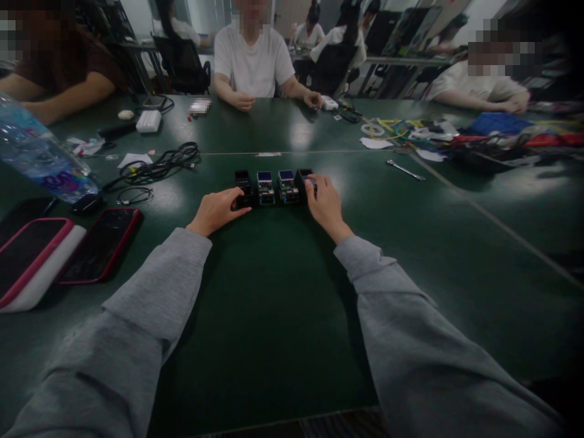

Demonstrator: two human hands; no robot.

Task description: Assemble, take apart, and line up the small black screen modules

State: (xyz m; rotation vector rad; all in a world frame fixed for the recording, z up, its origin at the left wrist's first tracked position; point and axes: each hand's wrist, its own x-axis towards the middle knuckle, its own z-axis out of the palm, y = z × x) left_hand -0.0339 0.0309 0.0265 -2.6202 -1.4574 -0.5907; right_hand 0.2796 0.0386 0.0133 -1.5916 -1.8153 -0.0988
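Two small circuit boards with little screens stand side by side in front of me, a left board (265, 187) and a right board (287, 187). A black box-like case (242, 179) flanks them on the left, and another black case (303, 177) on the right. My left hand (219, 210) has its thumb and fingers closed around the left case. On the other side, my right hand (325, 202) grips the right case, thumb in front and fingers over its top. The fingers partly cover both cases. All four pieces sit in one row on the green table (269, 304).
To the left lie phones with red edges (103, 246), a tilted water bottle (45, 152) and a coiled black cable (159, 167). A wrench (405, 171) and a heap of wires (493, 143) are on the right. Other people sit across the table.
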